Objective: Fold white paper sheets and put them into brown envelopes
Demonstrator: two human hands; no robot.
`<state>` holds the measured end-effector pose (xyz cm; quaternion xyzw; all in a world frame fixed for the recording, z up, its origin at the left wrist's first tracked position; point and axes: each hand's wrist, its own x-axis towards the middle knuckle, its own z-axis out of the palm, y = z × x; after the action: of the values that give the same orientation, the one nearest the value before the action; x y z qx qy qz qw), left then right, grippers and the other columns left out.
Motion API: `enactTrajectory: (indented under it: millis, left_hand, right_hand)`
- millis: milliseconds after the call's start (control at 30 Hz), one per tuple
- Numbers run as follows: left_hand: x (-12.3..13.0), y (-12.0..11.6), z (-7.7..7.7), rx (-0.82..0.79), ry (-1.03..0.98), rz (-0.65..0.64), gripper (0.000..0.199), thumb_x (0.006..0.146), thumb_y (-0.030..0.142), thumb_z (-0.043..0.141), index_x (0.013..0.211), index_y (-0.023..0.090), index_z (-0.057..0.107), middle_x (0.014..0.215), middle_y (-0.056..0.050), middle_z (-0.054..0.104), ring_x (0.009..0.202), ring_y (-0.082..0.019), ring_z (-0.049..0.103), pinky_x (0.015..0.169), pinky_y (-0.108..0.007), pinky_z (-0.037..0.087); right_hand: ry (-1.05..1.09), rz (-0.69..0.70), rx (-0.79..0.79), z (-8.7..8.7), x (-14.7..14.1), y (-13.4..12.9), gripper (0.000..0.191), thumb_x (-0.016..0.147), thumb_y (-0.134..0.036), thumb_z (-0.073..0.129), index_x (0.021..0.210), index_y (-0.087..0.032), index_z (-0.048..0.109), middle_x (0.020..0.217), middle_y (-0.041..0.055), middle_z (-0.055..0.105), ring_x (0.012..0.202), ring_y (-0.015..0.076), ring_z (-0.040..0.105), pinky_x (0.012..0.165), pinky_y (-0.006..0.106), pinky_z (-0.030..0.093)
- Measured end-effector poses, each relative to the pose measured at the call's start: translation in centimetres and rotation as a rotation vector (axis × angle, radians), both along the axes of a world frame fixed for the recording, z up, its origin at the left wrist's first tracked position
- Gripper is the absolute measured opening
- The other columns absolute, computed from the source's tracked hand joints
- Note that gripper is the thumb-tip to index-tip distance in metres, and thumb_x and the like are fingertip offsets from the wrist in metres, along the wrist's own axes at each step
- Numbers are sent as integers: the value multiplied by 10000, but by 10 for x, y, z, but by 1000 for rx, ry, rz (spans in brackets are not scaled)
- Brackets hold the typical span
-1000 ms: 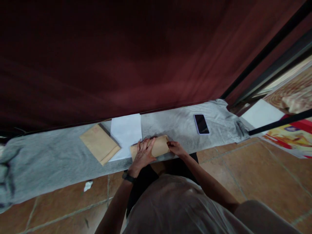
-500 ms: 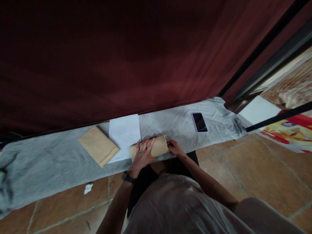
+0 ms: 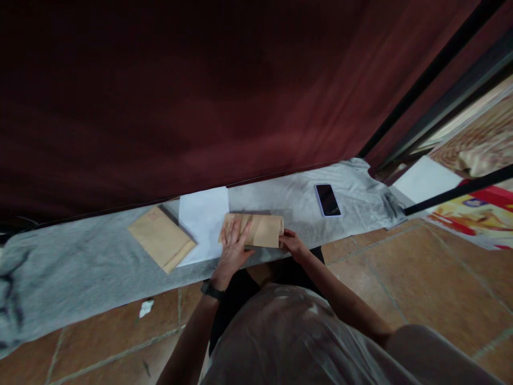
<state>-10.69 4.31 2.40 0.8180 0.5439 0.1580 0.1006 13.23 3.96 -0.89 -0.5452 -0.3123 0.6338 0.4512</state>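
A brown paper envelope (image 3: 264, 230) lies in front of me, partly over a stack of white paper (image 3: 202, 214). My left hand (image 3: 235, 243) rests on the envelope's left part, fingers spread flat. At the envelope's right end, my right hand (image 3: 292, 243) has its fingers closed on the edge, with the fingertips partly hidden. More brown envelopes (image 3: 160, 240) lie at an angle left of the white paper, overlapping its edge.
A grey cloth (image 3: 88, 272) covers the long, narrow surface. On its right part lies a phone (image 3: 328, 200). A dark red curtain (image 3: 240, 107) hangs behind. Crumpled white paper (image 3: 146, 308) is on the tiled floor. A colourful box (image 3: 476, 214) stands at far right.
The envelope has moved slightly away from me and turned straighter, now flatter on the surface. My right hand has shifted a little to the right along with its end.
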Motion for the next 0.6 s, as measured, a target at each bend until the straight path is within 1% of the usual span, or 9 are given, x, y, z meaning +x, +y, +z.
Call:
enactTrajectory:
  millis: [100,167,233,267,300,367,467,533,600]
  left_hand:
    - [13,-4,-9,-35,-341,196,811,877,424,695,1571,272,304,1667,-140,225,1532,-344,217,1229,-554,232]
    - [28,-9,-19,-141,-672,357,817,854,477,707,1548,248,340,1584,-154,372,1465,-326,366,1164,-497,381]
    - [46,-16,-26,-387,-1010,493,808,822,526,725,1505,242,399,1361,-142,589,1248,-301,596,1006,-459,530]
    - [55,-20,-28,-541,-1147,499,793,817,536,725,1482,228,424,1227,-129,662,1121,-286,666,936,-449,568]
    - [63,-23,-29,-646,-1254,503,749,815,539,723,1439,213,468,1132,-115,697,1028,-270,697,875,-433,590]
    - [76,-26,-28,-755,-1341,519,612,777,500,753,1273,185,583,1021,-88,717,922,-236,714,781,-374,607]
    - [85,-23,-26,-761,-1295,571,383,733,429,762,981,165,637,940,-59,711,825,-184,710,689,-288,593]
    - [85,-17,-27,-758,-1243,591,298,744,394,738,897,168,618,894,-44,704,760,-159,703,636,-258,580]
    - [82,-10,-29,-756,-1187,612,249,766,359,714,891,176,600,838,-26,695,678,-141,690,574,-239,561]
  right_hand:
    - [76,-67,-19,2,-4,-3,315,558,-406,760,787,-207,673,697,-1,709,644,182,663,601,276,522]
    - [110,-95,-31,2,-10,-7,311,554,-400,770,782,-212,673,723,7,722,655,183,672,606,279,533]
    - [132,-107,-40,1,-16,-12,306,549,-399,774,767,-210,674,743,14,730,662,183,675,605,278,538]
    - [138,-109,-43,1,-19,-14,301,546,-401,774,753,-207,673,737,16,728,653,180,671,592,273,532]
    - [140,-108,-44,0,-22,-16,300,542,-406,774,738,-204,671,723,17,723,637,176,662,572,266,521]
    - [135,-104,-41,1,-25,-19,311,540,-424,773,730,-201,669,697,16,712,610,167,644,538,254,497]
    - [110,-87,-27,1,-25,-20,356,553,-465,772,768,-199,678,723,21,718,617,166,649,554,261,511]
    - [77,-67,-22,0,-23,-19,373,569,-489,774,774,-193,675,740,31,722,626,171,661,585,280,537]
    - [28,-50,-19,-4,-19,-19,387,591,-510,771,781,-189,666,738,40,719,615,177,664,600,303,555]
